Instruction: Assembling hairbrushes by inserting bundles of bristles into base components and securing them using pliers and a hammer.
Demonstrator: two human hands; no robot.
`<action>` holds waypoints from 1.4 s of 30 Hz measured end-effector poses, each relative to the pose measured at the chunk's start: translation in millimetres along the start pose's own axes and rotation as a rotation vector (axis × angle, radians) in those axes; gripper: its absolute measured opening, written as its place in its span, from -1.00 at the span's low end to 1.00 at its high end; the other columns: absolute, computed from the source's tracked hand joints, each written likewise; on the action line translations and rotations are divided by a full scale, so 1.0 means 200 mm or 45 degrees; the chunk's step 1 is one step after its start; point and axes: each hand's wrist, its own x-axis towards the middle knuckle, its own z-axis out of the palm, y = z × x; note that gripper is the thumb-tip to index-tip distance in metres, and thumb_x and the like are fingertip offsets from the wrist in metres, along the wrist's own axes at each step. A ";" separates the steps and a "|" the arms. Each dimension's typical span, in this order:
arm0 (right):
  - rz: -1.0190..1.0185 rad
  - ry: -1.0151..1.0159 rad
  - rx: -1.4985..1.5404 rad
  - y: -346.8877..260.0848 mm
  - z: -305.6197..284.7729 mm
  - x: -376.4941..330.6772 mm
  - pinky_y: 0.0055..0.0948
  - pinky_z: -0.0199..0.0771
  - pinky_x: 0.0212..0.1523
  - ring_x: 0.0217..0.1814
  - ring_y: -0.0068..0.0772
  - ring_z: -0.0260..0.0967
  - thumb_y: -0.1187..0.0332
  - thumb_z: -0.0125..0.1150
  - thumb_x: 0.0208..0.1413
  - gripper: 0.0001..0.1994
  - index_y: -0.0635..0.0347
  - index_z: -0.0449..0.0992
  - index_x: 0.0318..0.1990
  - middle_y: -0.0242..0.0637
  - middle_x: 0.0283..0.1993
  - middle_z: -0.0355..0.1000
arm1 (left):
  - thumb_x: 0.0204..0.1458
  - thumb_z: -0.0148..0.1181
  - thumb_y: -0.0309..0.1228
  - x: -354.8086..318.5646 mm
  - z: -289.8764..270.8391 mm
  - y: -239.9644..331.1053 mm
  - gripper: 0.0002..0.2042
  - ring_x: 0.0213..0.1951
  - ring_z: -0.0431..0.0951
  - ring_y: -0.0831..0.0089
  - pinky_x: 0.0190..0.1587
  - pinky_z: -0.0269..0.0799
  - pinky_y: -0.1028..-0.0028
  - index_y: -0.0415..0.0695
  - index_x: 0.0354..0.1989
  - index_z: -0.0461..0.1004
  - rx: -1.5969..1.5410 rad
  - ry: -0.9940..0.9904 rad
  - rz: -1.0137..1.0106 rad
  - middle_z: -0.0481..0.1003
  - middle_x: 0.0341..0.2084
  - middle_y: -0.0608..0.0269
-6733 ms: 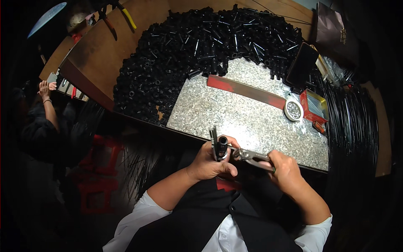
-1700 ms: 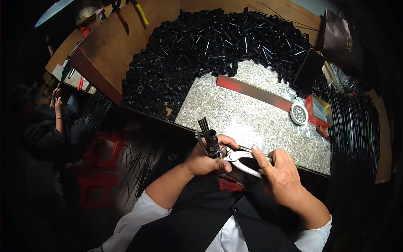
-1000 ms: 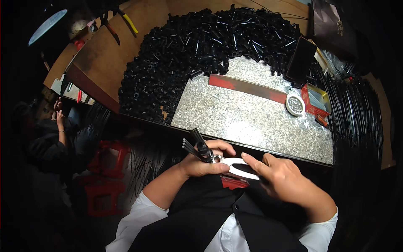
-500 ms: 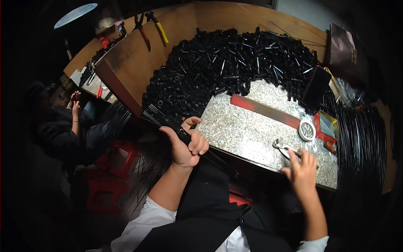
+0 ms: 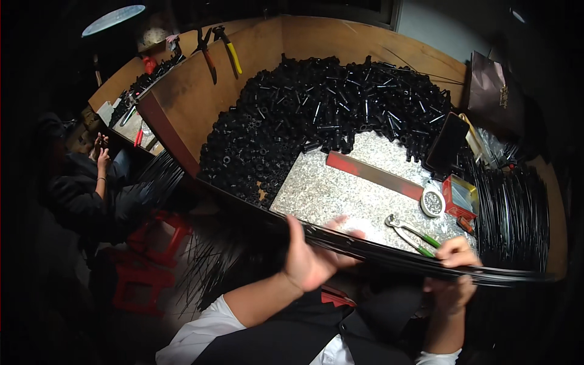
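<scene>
- The left hand (image 5: pixel 310 261) is closed around a bundle of long thin black rods (image 5: pixel 389 252), thumb raised, at the near edge of the granite slab (image 5: pixel 340 194).
- The right hand (image 5: pixel 455 267) is clamped on the same bundle further along, fingers curled over it, at the slab's near right corner.
- The bundle is held roughly level across the slab's near edge, running from the left hand past the right hand towards the right, where its far end tapers.
- Green-handled pliers (image 5: pixel 410 234) are seen lying free on the slab, just beyond the right hand.
- A small round tin (image 5: pixel 432 202) is set on the slab behind the pliers, next to a long red metal bar (image 5: pixel 374 175).
- A large heap of short black tubes (image 5: pixel 316 121) is piled around the slab's far and left sides.
- A dark phone (image 5: pixel 447 144) is propped at the slab's far right.
- More black rods (image 5: pixel 511 213) are stacked right of the slab.
- Another person (image 5: pixel 85 188) is seated well to the left of the slab.
</scene>
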 end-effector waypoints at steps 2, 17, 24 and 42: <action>0.031 0.053 -0.085 -0.18 0.03 0.10 -0.60 0.42 -0.59 -0.60 -0.44 0.38 0.12 0.20 0.04 -0.66 0.31 0.49 -0.40 -0.06 -0.39 0.34 | -0.10 -0.43 0.44 -0.09 -0.13 -0.09 -0.06 -0.19 0.51 0.25 -0.02 0.36 0.24 -0.27 0.07 0.28 0.275 -0.350 -0.405 0.48 -0.17 -0.07; 0.689 -0.699 -0.650 0.40 0.26 -0.12 -0.37 0.38 -0.45 -0.52 -0.26 0.39 0.24 0.29 -0.01 -0.71 0.30 0.43 -0.55 -0.17 -0.53 0.39 | 0.00 0.26 -0.48 0.05 0.36 0.20 -0.53 -0.21 0.41 0.57 -0.11 0.39 0.55 -0.18 0.04 0.15 1.121 -0.546 0.570 0.38 -0.25 0.25; 0.725 -0.984 -0.419 0.22 0.17 0.08 -0.50 0.32 -0.34 -0.36 -0.52 0.30 0.15 0.34 -0.04 -0.60 0.26 0.41 -0.19 -0.33 -0.36 0.37 | 0.04 0.18 -0.57 0.09 0.41 0.22 -0.92 -0.38 0.49 0.61 -0.34 0.45 0.63 -0.28 -0.29 0.49 1.270 -0.782 0.491 0.50 -0.40 0.25; 0.536 -0.063 0.094 0.09 0.26 0.29 -0.52 0.50 -0.23 -0.28 -0.44 0.49 0.55 0.16 0.08 -0.95 0.35 0.44 -0.33 -0.19 -0.34 0.50 | 0.04 0.16 -0.60 0.15 0.44 0.19 -0.95 -0.38 0.51 0.62 -0.32 0.45 0.63 -0.33 -0.36 0.49 1.556 -0.477 0.585 0.50 -0.44 0.27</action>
